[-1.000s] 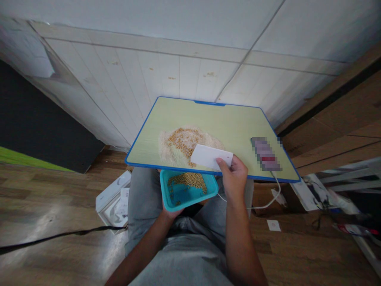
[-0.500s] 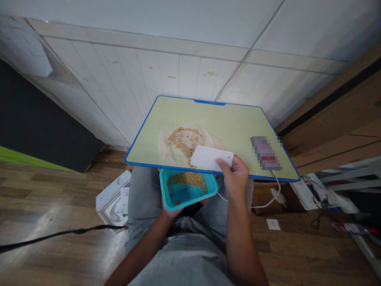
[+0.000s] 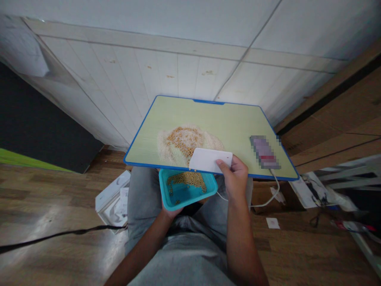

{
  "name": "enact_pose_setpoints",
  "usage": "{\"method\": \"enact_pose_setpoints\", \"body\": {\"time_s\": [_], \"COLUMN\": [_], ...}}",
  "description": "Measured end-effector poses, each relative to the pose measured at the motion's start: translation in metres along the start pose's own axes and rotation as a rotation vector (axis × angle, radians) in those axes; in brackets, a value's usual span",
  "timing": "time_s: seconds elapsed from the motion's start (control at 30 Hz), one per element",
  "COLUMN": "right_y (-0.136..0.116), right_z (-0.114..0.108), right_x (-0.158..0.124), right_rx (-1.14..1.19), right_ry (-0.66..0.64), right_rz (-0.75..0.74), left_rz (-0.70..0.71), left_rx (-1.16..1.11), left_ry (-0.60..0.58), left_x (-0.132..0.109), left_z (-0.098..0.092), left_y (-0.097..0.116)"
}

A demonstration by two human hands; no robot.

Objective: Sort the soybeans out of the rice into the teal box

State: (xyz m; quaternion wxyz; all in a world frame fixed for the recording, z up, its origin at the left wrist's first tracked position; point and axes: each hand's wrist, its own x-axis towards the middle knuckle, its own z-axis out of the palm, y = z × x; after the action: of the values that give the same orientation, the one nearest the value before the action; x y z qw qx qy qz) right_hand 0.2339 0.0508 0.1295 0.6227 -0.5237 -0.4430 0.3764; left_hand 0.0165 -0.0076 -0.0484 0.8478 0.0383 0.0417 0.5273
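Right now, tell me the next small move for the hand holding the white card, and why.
Probably a short pull of the white card toward the near table edge. The right hand has it standing just behind a few yellow beans at that edge, and the left hand holds the teal tray directly below, already holding beans. The pile of rice and beans remains behind.
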Motion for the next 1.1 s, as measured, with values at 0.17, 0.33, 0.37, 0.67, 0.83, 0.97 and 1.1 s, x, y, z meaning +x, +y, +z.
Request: {"method": "enact_pose_setpoints", "body": {"time_s": [0.17,0.33,0.37,0.67,0.83,0.97,1.1], "right_y": [0.0,-0.001,-0.001,-0.004,-0.004,-0.003,-0.003], "right_z": [0.001,0.003,0.003,0.007,0.007,0.007,0.007], "right_x": [0.001,0.0,0.0,-0.003,-0.002,-0.003,-0.005], "right_rx": [0.006,-0.03,-0.031,-0.021,-0.035,-0.054,-0.062], "right_ry": [0.054,0.025,0.017,-0.004,-0.023,-0.037,-0.045], "right_rz": [-0.015,-0.008,-0.006,-0.005,-0.001,-0.017,-0.017], "left_rz": [0.005,-0.007,-0.007,0.024,0.022,0.017,0.013], "left_rx": [0.006,0.011,0.011,-0.006,-0.02,-0.031,-0.035], "left_ry": [0.007,0.03,0.034,0.048,0.066,0.075,0.079], "left_x": [0.0,-0.001,0.0,0.008,0.006,0.005,0.006], "left_z": [0.001,0.012,0.016,0.044,0.038,0.033,0.026], "left_y": [-0.001,-0.001,-0.001,-0.001,-0.002,-0.001,0.0]}}
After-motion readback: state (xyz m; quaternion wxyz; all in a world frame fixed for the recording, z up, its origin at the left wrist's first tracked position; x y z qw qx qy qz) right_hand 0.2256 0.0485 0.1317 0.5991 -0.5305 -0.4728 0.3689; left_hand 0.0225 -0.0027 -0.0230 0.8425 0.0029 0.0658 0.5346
